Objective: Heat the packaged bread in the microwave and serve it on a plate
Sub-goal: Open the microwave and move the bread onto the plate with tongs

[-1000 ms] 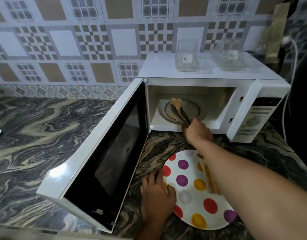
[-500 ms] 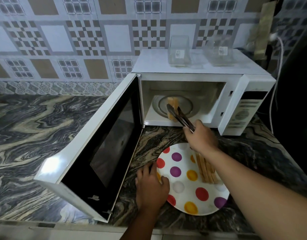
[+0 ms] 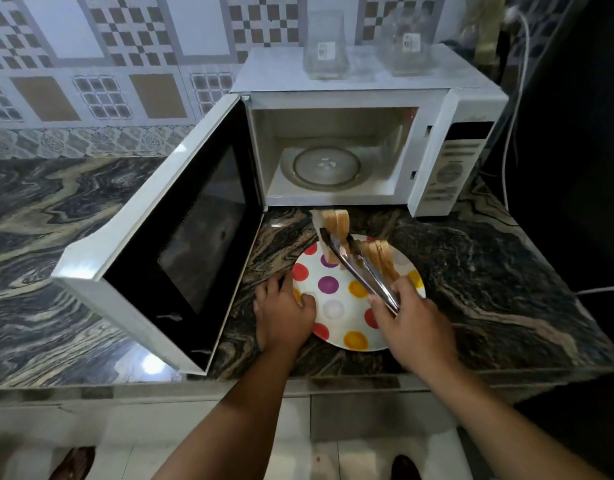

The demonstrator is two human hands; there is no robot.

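Bread slices (image 3: 336,221) have come out of the microwave (image 3: 350,109) since 0.5 s ago: then they stood on the turntable (image 3: 326,166) w/ tongs clamped on; now they hang over the far edge of the plate (image 3: 333,308), just in front of the oven's bottom lip. Turntable now bare. Camera has pulled back & higher, so more of the counter (image 3: 489,271) front edge shows.

Right hand (image 3: 414,323) has its grip closed round the tongs (image 3: 359,268) near the handle end, fingers wrapped over both arms; tong tips are pinched on the slices, which stand upright on edge. Whether their lower edge touches the plate, can't tell.

Left hand (image 3: 284,315) lies palm-down on the plate's left rim, fingers spread & thumb on the plate face; its grip is loose, not wrapped round anything, just pressing.

More bread (image 3: 381,259) already leans on the plate's far-right part, partly behind the tongs. Plate is white w/ coloured dots, sits on the marbled counter in front of the microwave.

Microwave door (image 3: 167,244) swung wide open to the left. Two clear glass containers (image 3: 326,46) on top of the oven.
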